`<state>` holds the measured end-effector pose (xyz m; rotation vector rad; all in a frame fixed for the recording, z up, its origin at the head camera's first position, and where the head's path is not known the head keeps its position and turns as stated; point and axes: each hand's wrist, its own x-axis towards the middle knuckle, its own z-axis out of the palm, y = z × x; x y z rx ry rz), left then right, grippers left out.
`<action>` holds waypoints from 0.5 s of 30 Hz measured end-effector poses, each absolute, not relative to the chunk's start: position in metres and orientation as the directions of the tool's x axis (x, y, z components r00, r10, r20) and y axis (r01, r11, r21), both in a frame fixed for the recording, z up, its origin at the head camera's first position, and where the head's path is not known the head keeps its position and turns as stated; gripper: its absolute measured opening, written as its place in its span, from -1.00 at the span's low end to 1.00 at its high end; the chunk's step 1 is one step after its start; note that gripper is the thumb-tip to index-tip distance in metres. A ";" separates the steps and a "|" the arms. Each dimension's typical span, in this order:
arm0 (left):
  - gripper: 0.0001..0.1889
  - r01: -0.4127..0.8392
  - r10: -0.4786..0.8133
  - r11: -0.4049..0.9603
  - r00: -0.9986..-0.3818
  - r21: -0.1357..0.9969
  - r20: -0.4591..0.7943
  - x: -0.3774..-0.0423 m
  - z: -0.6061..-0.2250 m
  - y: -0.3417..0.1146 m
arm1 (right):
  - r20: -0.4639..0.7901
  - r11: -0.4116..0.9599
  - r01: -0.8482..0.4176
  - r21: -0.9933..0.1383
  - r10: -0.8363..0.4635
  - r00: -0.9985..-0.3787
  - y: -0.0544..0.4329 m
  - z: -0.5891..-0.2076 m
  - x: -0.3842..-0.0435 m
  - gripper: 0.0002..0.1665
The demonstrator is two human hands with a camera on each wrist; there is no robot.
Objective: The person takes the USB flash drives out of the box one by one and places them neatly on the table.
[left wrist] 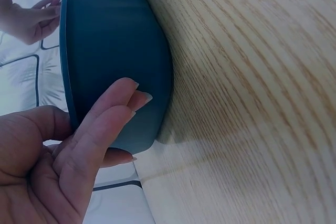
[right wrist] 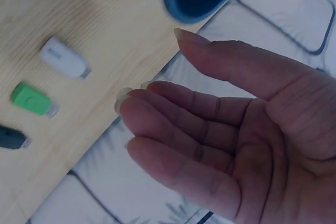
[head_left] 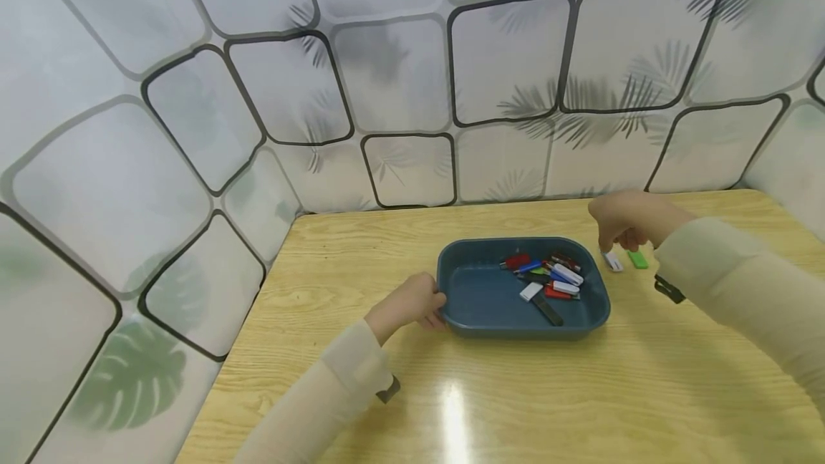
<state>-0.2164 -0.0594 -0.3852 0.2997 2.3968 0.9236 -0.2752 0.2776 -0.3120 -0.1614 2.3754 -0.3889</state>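
My left hand grips the left end of a dark blue plastic bin. In the left wrist view its thumb hooks over the rim and the fingers lie along the outer wall. Several USB sticks lie inside the bin, among them a white one and a black one. Right of the bin, my right hand hovers over a white USB stick, thumb and fingers apart with nothing between them. Beside that stick are a green USB stick and a dark one.
The bin stands on a light wood-grain table. A patterned curtain or sheet hangs along the table's back and left sides. Both forearms reach in from the front in pale sleeves.
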 end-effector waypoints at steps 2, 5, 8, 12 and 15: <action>-0.74 0.008 0.383 0.744 -0.825 0.668 -0.417 -0.216 -0.385 -0.059 | -0.619 0.963 -0.106 -0.250 -0.243 -0.747 0.267 -0.310 -0.274 -0.79; -0.76 0.006 0.377 0.747 -0.827 0.665 -0.416 -0.217 -0.385 -0.059 | -0.609 0.965 -0.190 -0.181 -0.262 -0.749 0.252 -0.307 -0.272 -0.83; -0.76 0.008 0.377 0.746 -0.830 0.666 -0.412 -0.217 -0.385 -0.059 | -0.602 0.959 -0.255 -0.126 -0.278 -0.748 0.239 -0.307 -0.271 -0.87; -0.76 0.013 0.384 0.742 -0.827 0.671 -0.410 -0.218 -0.387 -0.059 | -0.599 0.952 -0.298 -0.074 -0.281 -0.750 0.222 -0.310 -0.272 -0.87; -0.75 0.018 0.391 0.741 -0.824 0.671 -0.410 -0.218 -0.387 -0.059 | -0.624 0.954 -0.295 -0.059 -0.266 -0.735 0.206 -0.315 -0.274 -0.83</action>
